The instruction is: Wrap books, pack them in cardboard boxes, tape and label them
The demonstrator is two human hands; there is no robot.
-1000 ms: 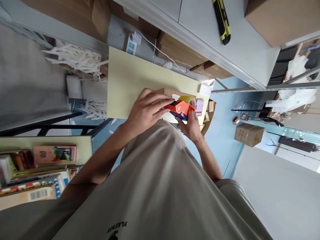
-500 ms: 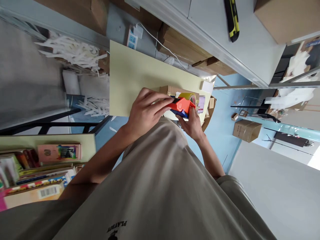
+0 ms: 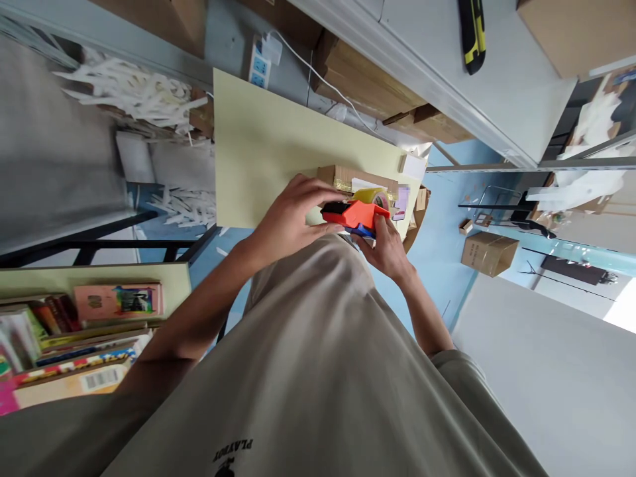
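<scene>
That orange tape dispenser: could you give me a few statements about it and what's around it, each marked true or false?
1. Both hands, the left hand and the right hand, are on the orange tape dispenser. True.
2. The dispenser carries no tape. False: a yellowish tape roll sits in it.
3. A cardboard box lies on the pale yellow table. True.
4. The yellow-and-black utility knife lies on that table. False: it lies on the grey shelf.

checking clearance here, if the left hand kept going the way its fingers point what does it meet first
Probably the orange tape dispenser: the left hand points right at it, fingertips about touching; the right hand holds its far side.
</scene>
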